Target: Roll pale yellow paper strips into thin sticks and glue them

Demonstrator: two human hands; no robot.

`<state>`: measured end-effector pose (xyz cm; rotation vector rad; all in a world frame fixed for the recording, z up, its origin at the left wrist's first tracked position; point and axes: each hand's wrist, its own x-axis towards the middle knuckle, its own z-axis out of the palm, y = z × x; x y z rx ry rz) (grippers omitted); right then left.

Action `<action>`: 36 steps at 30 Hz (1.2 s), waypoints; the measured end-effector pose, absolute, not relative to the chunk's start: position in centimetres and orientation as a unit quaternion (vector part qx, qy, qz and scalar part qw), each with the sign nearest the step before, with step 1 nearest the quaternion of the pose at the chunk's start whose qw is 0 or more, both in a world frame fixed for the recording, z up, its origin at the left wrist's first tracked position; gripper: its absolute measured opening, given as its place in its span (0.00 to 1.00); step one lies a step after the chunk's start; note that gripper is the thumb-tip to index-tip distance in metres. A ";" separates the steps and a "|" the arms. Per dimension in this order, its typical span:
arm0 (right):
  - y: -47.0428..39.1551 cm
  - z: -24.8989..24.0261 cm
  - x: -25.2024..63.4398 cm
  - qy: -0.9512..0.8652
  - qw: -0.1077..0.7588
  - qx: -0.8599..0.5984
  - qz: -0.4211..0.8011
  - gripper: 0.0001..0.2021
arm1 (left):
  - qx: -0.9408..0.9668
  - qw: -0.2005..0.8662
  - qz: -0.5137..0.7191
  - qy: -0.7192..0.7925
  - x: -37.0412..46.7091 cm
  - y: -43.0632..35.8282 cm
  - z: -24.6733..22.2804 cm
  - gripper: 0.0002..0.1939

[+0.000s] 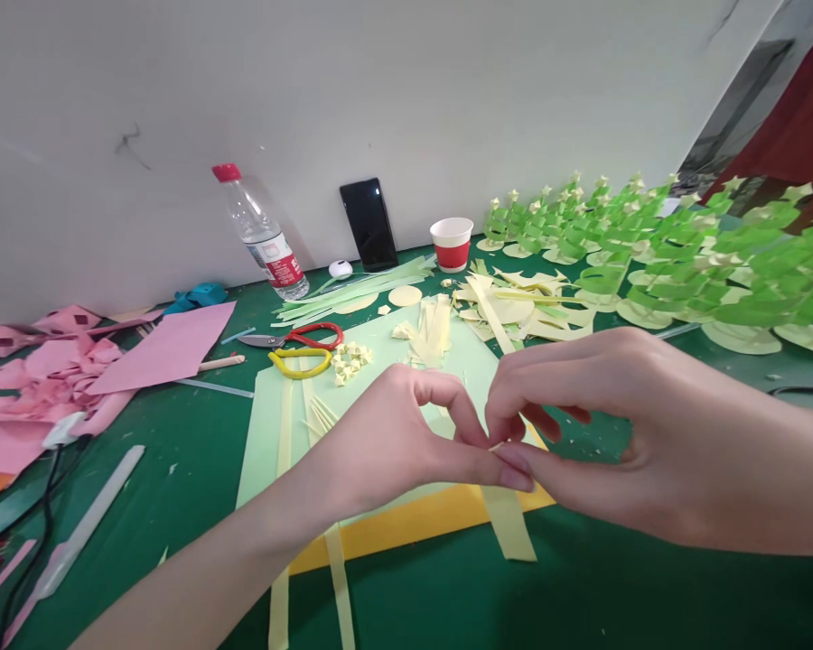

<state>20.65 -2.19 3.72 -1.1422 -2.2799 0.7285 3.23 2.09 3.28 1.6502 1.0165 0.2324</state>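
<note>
My left hand and my right hand meet fingertip to fingertip above the paper sheets. Thumbs and forefingers pinch a tiny piece of pale yellow paper; only a sliver shows, so its shape is hidden. Beneath lies a light green sheet on top of a yellow-orange sheet. Pale yellow paper strips cross the sheets, some hanging past the near edge. Beyond my left hand sit a pile of small folded paper stars and scissors with red and yellow handles, their blades apart.
Green paper trees topped with stars fill the back right. A paper cup, a phone and a plastic bottle stand along the wall. Pink paper and a black cable lie at left. Paper scraps lie behind my right hand.
</note>
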 end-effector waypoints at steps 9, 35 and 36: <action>-2.1 3.3 20.7 -0.832 0.282 -0.393 0.271 0.07 | 0.706 0.540 0.098 0.448 3.2 1.8 3.1 0.12; 0.1 3.8 22.5 -0.788 0.281 -0.379 0.396 0.06 | 0.621 0.649 0.160 0.410 2.3 1.7 3.6 0.06; 0.0 3.9 22.5 -0.792 0.276 -0.376 0.395 0.06 | 0.618 0.651 0.159 0.411 2.3 1.6 3.6 0.06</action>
